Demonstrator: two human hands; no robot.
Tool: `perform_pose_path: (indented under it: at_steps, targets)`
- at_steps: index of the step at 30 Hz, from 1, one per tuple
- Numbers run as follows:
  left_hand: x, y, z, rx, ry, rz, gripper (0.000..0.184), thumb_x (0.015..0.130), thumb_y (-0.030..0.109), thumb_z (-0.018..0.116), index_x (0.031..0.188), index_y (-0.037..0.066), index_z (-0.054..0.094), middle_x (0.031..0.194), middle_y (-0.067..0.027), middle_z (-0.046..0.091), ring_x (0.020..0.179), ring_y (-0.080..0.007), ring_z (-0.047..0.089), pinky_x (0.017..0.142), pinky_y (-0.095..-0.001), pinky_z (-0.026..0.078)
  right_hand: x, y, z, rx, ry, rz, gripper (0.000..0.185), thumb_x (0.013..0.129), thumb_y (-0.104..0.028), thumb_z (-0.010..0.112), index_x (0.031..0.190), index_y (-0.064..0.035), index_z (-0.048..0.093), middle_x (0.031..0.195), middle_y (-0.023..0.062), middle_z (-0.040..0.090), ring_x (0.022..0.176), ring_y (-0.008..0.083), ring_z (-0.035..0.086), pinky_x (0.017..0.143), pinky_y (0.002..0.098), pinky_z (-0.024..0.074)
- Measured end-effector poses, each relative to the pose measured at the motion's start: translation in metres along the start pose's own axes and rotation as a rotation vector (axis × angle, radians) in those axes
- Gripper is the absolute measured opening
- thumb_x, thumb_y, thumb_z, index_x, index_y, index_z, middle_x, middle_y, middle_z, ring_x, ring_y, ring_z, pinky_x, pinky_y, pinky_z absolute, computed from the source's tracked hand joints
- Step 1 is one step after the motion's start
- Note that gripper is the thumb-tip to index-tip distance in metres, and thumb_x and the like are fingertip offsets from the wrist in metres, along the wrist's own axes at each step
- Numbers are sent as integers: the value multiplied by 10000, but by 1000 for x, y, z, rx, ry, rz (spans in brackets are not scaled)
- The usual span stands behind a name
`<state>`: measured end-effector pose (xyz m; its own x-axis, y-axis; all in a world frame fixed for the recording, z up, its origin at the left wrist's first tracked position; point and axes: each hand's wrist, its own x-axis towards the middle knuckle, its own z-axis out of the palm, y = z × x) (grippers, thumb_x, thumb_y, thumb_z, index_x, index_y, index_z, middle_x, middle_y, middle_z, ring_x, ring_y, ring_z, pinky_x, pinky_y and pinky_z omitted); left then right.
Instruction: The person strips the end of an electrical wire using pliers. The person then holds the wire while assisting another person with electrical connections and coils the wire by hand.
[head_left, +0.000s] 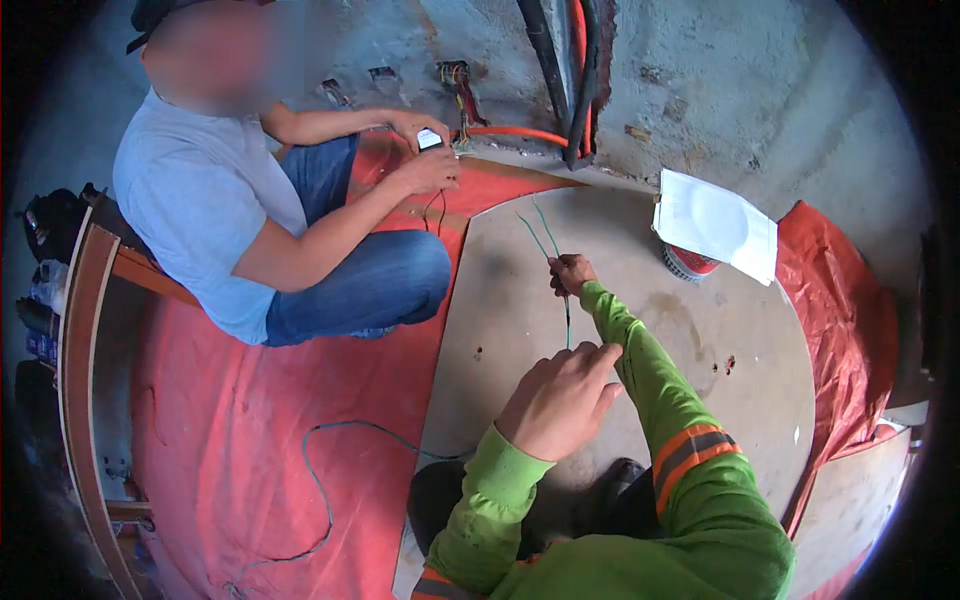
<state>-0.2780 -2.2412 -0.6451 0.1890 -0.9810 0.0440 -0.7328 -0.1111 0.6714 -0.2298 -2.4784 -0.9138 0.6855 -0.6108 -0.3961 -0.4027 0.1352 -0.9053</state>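
Observation:
Two thin green wire ends [540, 235] fan out upward from my right hand [572, 272], whose fingers are pinched round the green wire. Below that hand the wire [568, 325] runs down and passes out of sight behind my left hand [562, 395]. My left hand is held lower and closer to me, back of the hand up, with the thumb apart from the fingers. I see nothing between its fingers. A longer length of green wire [318, 480] loops over the red sheet at lower left.
A seated person [205, 190] at left holds a small device with a lit screen [429, 139] and dark leads. White board [715, 225] rests on a bucket [688, 264] standing on the tan board [640, 230]. Wires [462, 95] and conduits [545, 60] come from the wall. Red sheeting [270, 410] covers the floor.

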Motion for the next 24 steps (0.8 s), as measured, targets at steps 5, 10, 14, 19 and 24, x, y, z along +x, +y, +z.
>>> perform_pose_path:
  at_steps: [5, 10, 14, 19, 24]
  targets:
    - [2, 0, -1, 4, -34, -15, 348, 882, 199, 573, 1186, 58, 481, 1010, -168, 586, 889, -367, 593, 748, -463, 475, 5, 4, 0, 36, -2, 19, 316, 907, -271, 580, 843, 37, 608, 618, 95, 621, 495, 180, 617, 463, 311, 528]
    - [2, 0, -1, -19, -53, -32, 360, 889, 203, 562, 1200, 46, 473, 1044, -180, 589, 920, -382, 589, 777, -470, 474, 18, 20, 1, 56, 4, -67, 344, 913, -292, 585, 819, 38, 577, 618, 107, 614, 471, 189, 606, 458, 316, 526]
    - [0, 2, -2, -8, -50, -30, 370, 892, 206, 558, 1214, 47, 468, 1045, -181, 589, 921, -377, 590, 782, -464, 475, 7, 10, -1, 17, -19, -56, 344, 914, -298, 583, 833, 36, 580, 613, 102, 603, 469, 190, 595, 449, 322, 521]
    - [-1, 1, -1, -18, -30, -21, 362, 891, 207, 562, 1199, 39, 471, 1026, -172, 590, 900, -370, 593, 772, -465, 475, 12, 13, 1, 33, -8, -31, 349, 918, -308, 574, 826, 29, 574, 608, 105, 601, 452, 191, 585, 441, 325, 513]
    - [-4, 1, 0, -15, -7, -12, 350, 883, 193, 570, 1183, 37, 477, 1012, -166, 590, 894, -369, 593, 755, -470, 476, 15, 12, 0, 126, -27, -6, 334, 920, -301, 573, 826, 20, 570, 605, 107, 598, 447, 201, 582, 436, 329, 510]
